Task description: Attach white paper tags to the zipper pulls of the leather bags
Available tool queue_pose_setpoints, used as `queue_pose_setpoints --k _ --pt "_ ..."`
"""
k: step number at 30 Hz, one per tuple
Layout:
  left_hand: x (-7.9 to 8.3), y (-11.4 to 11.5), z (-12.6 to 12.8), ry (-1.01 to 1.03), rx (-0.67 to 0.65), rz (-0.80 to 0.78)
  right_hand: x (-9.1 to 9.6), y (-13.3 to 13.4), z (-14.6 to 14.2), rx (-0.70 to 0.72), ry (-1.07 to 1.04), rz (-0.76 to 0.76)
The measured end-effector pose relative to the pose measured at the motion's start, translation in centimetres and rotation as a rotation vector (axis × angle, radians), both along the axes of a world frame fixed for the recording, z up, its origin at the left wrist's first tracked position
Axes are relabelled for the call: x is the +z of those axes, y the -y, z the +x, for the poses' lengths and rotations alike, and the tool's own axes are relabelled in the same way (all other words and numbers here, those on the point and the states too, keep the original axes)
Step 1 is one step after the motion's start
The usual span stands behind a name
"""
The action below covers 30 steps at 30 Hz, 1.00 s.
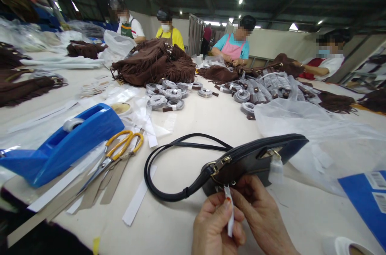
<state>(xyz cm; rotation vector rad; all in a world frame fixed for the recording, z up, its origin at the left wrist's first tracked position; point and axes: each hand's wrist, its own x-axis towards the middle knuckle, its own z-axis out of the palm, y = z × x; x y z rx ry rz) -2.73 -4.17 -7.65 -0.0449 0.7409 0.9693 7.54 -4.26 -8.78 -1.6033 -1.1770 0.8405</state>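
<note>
A small black handbag [256, 158] with gold hardware lies on the pale table, its black strap [169, 158] looping out to the left. Both my hands sit just below it at the near edge. My left hand [215, 227] and my right hand [261, 219] are closed in a pinch on a narrow white strip [230, 211] hanging under the bag's zipper end. A clear wrapped tag [276, 168] dangles from the bag's front clasp.
A blue tape dispenser [66, 142] and yellow-handled scissors [116, 152] lie to the left among white and tan strips. Brown fringed bags [153, 64], wrapped strap rolls [169, 98] and clear plastic bags [316, 134] fill the table. Several people work at the far side.
</note>
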Motion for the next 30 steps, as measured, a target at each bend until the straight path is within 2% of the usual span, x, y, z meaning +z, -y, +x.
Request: queue_pose_setpoints --k 8,17,23,30 --pt "-0.4 0.5 0.2 0.187 0.013 -0.062 0.2 0.1 0.1 -0.002 -0.054 -0.001" --pt "-0.5 0.8 0.6 0.189 0.081 -0.044 0.1 0.2 0.1 -0.003 -0.036 -0.011" --pt "-0.9 0.7 0.9 -0.021 0.144 0.029 0.5 0.5 -0.7 -0.085 -0.104 -0.001" --pt "-1.2 0.9 1.3 -0.316 0.272 0.178 1.0 1.3 -0.9 -0.114 -0.002 0.076"
